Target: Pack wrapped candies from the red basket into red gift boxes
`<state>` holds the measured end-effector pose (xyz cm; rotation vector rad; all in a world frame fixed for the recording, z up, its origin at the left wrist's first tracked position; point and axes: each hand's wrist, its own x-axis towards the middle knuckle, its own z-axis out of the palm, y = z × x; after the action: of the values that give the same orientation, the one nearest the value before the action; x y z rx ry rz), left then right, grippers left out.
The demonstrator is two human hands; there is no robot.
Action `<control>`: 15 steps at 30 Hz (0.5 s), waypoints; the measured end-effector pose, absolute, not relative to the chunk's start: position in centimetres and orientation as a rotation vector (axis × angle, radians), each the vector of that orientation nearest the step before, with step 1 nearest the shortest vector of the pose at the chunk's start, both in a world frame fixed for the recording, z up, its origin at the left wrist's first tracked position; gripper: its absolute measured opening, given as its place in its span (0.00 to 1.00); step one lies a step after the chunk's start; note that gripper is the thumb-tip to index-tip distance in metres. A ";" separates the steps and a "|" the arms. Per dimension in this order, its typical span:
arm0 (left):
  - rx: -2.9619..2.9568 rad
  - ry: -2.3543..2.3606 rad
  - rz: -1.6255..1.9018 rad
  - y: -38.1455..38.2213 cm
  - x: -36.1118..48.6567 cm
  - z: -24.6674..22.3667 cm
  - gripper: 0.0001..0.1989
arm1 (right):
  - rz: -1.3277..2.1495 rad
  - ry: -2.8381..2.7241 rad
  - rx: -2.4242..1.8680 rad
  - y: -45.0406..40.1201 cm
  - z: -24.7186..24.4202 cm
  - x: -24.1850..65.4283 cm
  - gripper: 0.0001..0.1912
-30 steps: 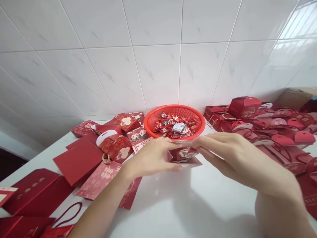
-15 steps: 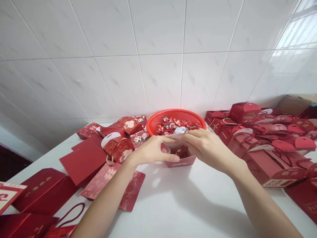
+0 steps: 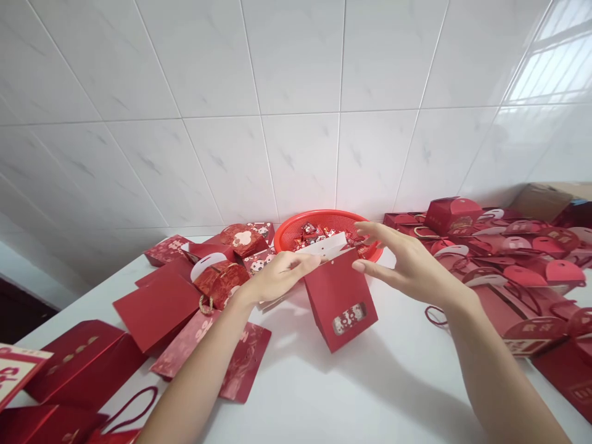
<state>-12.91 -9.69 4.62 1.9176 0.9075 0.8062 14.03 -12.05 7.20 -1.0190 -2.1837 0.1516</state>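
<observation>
A red box (image 3: 340, 296) with a small window near its base stands tilted on the white table, its top flaps partly raised. My left hand (image 3: 282, 274) holds the flap at its upper left corner between thumb and fingers. My right hand (image 3: 402, 262) is spread beside the box's upper right edge, thumb and fingers apart, holding nothing. Behind the box, an orange-red plastic basket (image 3: 296, 223) contains small red-wrapped pieces. Patterned items show behind the window, but what they are is too small to tell.
Red boxes (image 3: 161, 308) in several shapes lie at the left of the white table (image 3: 287, 394). Many closed red boxes (image 3: 509, 302) fill the right side. A brown carton (image 3: 539, 200) sits at the back right, and a tiled wall (image 3: 300, 166) rises behind.
The box has turned and tilted, so its red windowed side now shows instead of its open inside. My right hand has let go and spread its fingers. A cord loop now shows at the right.
</observation>
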 end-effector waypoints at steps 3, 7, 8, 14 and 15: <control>1.968 0.970 0.852 -10.5 -12.9 5.6 0.22 | 0.377 -2.186 -1.039 -11.1 6.8 14.2 0.34; 2.024 0.983 1.006 -11.1 -12.9 6.0 0.20 | 0.642 -2.105 -0.946 -10.2 6.2 13.8 0.31; 2.029 0.984 1.061 -11.1 -12.9 6.0 0.20 | 0.685 -2.077 -0.904 -10.1 6.1 13.6 0.29; 1.754 0.902 1.274 -11.2 -12.2 5.6 0.37 | 0.840 -1.990 -0.774 -10.1 6.1 12.9 0.15; 1.727 0.879 1.262 -11.3 -12.1 5.5 0.38 | 0.839 -1.978 -0.770 -10.2 6.1 12.8 0.15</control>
<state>-12.10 -11.26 5.53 1.7265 0.8792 1.2620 12.82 -10.17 6.08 -0.7703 -1.9784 0.8386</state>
